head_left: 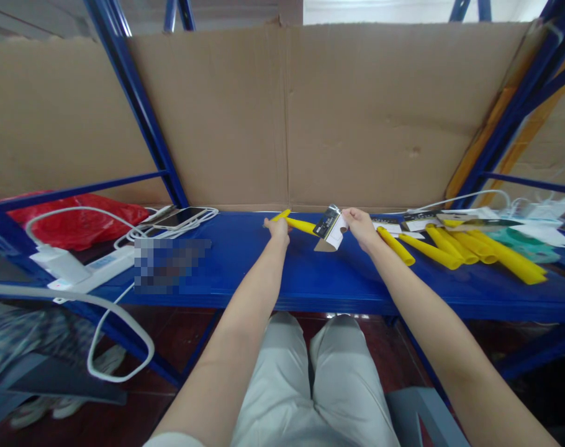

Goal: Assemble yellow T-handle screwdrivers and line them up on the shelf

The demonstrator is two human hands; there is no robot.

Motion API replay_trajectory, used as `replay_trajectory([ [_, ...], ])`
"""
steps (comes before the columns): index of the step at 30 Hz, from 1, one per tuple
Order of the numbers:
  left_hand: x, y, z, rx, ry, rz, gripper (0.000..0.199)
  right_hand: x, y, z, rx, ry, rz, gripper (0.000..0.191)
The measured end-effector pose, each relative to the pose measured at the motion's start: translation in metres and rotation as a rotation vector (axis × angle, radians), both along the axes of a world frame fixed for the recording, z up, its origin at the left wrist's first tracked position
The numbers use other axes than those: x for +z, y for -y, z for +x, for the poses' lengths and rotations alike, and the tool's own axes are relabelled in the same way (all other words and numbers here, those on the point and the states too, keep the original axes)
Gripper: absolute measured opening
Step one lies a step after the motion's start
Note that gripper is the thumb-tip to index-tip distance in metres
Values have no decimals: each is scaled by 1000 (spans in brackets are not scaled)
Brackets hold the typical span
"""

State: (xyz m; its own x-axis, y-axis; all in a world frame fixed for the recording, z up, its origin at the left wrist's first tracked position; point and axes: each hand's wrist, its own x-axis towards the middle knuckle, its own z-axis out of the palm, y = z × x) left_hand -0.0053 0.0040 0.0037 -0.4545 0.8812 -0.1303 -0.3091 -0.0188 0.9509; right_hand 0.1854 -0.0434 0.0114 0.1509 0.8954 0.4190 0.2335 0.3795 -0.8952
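Note:
My left hand is closed around a yellow tapered tube, which points right from my fingers. A short yellow end also shows above the fingers. Pinched in my right hand is a folded black-and-white packaging card with a cut-out hole. The tube's right end meets or passes behind the card; I cannot tell whether they are joined. Both hands are just above the blue shelf. Right of my right hand lie several more yellow tapered tubes, with black-and-white cards at their far ends.
A white power strip with plugs and cables lies at the left, near a phone-like device and a red plastic bag. Cardboard walls the back between blue posts. Green and white plastic wrapping sits far right.

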Motion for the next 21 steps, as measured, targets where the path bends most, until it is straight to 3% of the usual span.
replay_trajectory([
  [4,1,-3,-5,-29,-73,69,91,-2,-3,6,-64,54,2,30],
  [11,1,6,7,-306,-106,77,96,-8,-13,19,-243,136,40,23],
  [17,3,9,8,-333,-92,57,75,-12,-21,30,-297,107,-43,2],
  [21,3,10,8,-328,-86,71,54,-15,-20,27,-249,82,-121,22],
])
